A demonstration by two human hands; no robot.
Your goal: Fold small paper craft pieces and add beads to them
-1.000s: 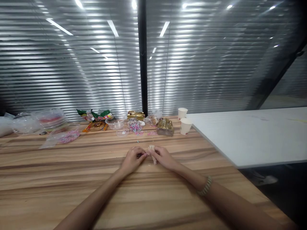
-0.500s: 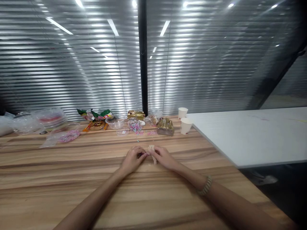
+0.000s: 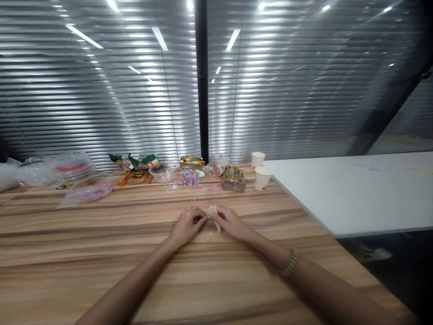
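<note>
My left hand (image 3: 189, 225) rests over the wooden table with thumb and forefinger pinched together. A small dark and pinkish bit shows at those fingertips, too small to name. Close beside it, my right hand (image 3: 232, 223) has its fingers closed on a pale beige folded strip (image 3: 213, 210), perhaps cloth or paper. One end of the strip sticks up past the fingers, and the other hangs below the thumb. The fingertips of both hands nearly meet; whether they touch is unclear.
Behind my hands are a pile of small pink and blue links (image 3: 191, 177), a clear bowl (image 3: 163, 173), a gold packet (image 3: 233, 176) and two paper cups (image 3: 262, 178). Farther left lie snack bags (image 3: 145, 161) and stacked plastic lids (image 3: 72, 167). A white table (image 3: 352, 189) adjoins at right.
The upper end of the pale strip has shifted slightly left. Both hands keep nearly the same place and grip.
</note>
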